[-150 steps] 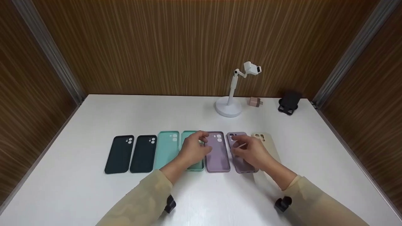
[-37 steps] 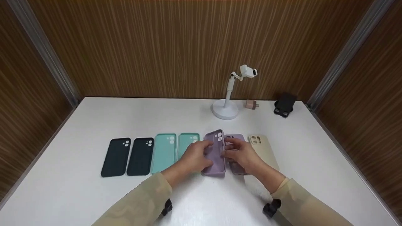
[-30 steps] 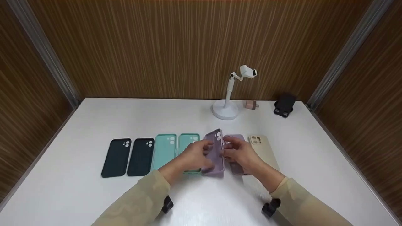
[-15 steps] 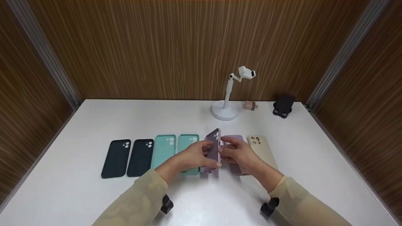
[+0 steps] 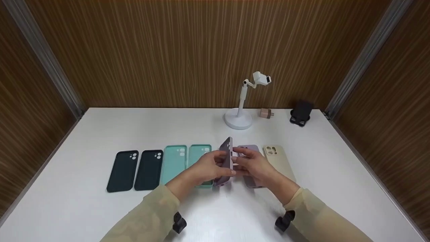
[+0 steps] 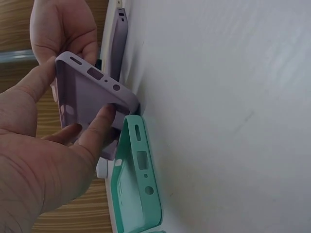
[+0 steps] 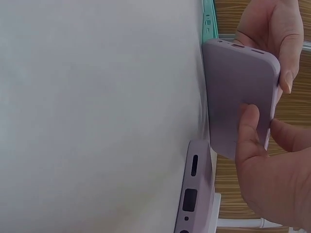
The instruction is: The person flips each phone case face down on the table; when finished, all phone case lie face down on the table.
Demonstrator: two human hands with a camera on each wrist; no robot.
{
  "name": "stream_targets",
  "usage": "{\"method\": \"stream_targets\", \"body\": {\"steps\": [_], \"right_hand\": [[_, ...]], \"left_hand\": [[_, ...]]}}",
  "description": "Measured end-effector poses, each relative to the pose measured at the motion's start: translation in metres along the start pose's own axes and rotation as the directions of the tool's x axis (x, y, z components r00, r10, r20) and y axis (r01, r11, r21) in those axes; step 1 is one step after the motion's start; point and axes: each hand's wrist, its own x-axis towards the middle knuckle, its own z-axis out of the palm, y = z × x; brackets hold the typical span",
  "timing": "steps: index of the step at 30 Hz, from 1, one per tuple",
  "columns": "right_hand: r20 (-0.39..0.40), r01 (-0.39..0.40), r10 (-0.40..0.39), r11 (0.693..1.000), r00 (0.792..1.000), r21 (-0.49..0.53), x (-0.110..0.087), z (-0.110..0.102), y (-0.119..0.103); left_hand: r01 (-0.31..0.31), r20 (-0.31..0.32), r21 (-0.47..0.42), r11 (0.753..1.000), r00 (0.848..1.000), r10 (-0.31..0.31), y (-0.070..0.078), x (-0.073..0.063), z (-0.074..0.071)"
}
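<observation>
tabletop: purple case (fingers inside)

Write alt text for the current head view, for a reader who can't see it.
A person's left hand and right hand hold a purple phone case tilted steeply over a white table. To its left lie two black cases and two mint cases; to its right, another purple case and a cream case. Behind them is a white stand.
</observation>
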Motion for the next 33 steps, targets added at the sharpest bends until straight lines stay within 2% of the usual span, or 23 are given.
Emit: {"method": "stream_targets", "body": {"steps": [6,15,26,33], "right_hand": [[-0.011,0.002,-0.002,1.000,1.000,-0.005,0.000,0.004,-0.001],[-0.045,0.000,0.000,1.000,0.999,-0.009,0.002,0.009,0.000],[-0.043,0.006,-0.005,1.000,0.999,0.010,0.002,0.016,0.002],[-0.073,0.003,-0.005,1.000,0.997,-0.028,0.001,0.020,0.000]], "left_hand": [[0.010,-0.033,-0.057,0.998,0.999,-0.012,0.001,-0.001,0.001],[-0.031,-0.041,-0.085,0.996,0.999,0.028,0.004,-0.007,0.002],[-0.037,-0.067,-0.154,0.987,0.997,0.027,0.008,-0.012,0.004],[-0.066,-0.096,-0.194,0.979,0.994,0.048,0.010,-0.015,0.006]]}}
